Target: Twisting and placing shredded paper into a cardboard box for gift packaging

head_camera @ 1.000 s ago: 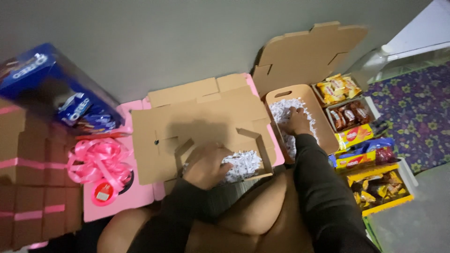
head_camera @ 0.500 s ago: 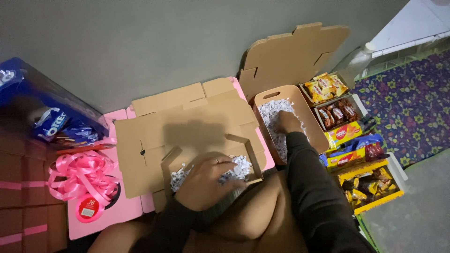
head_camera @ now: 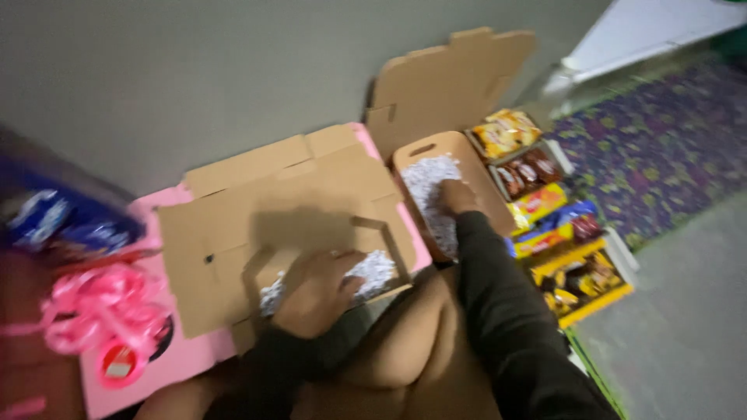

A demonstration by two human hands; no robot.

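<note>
My left hand presses down on white shredded paper inside an open cardboard box with its lid flap laid back, directly in front of me. My right hand reaches into a second open cardboard box to the right, fingers down in its white shredded paper; whether it grips any is hidden. That box's lid stands up behind it. Both arms wear dark sleeves. The view is blurred.
Trays of snack packets in yellow, red and blue line the right side. A pink sheet lies under the near box. Pink ribbon and a tape roll sit at left, blue cookie packs behind them. A patterned purple rug lies at far right.
The view has shifted slightly, so everything sits a little lower and further right. Both hands stay in the same boxes, working the shredded paper.
</note>
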